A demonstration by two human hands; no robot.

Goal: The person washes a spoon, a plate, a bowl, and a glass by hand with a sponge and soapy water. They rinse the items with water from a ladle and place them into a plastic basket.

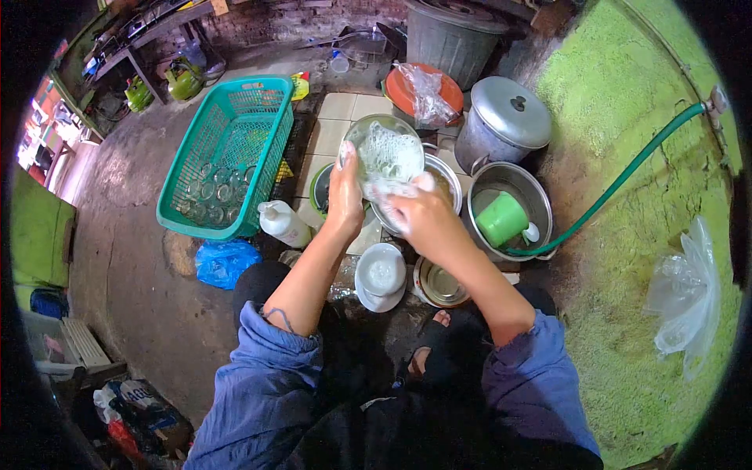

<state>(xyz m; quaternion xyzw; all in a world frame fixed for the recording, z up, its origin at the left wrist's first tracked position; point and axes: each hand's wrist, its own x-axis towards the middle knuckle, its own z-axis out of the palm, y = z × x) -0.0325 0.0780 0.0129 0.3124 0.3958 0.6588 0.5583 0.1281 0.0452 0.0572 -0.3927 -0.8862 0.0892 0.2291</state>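
My left hand (pixel 345 192) grips the left rim of a round, soapy bowl (pixel 361 135), tilted so that its foam-covered inside faces me. My right hand (pixel 423 210) is closed on a white, foamy scrubber (pixel 384 188), pressed at the bowl's lower edge; foam hides its exact shape. Below them, a metal pot (pixel 453 184) is partly hidden by the bowl and right hand. Nearer to me stand white bowls (pixel 381 274) with suds and a round container (pixel 442 283). A white pump bottle (pixel 283 225) is left of my left forearm.
A teal basket (pixel 176 188) with several glasses (pixel 207 192) stands at left. On the right, a metal pot (pixel 540 196) holds a green mug (pixel 502 219) and a green hose (pixel 619 184). Behind are a lidded pot (pixel 501 129) and a grey bin (pixel 446 47). A green wall (pixel 627 313) bounds the right side.
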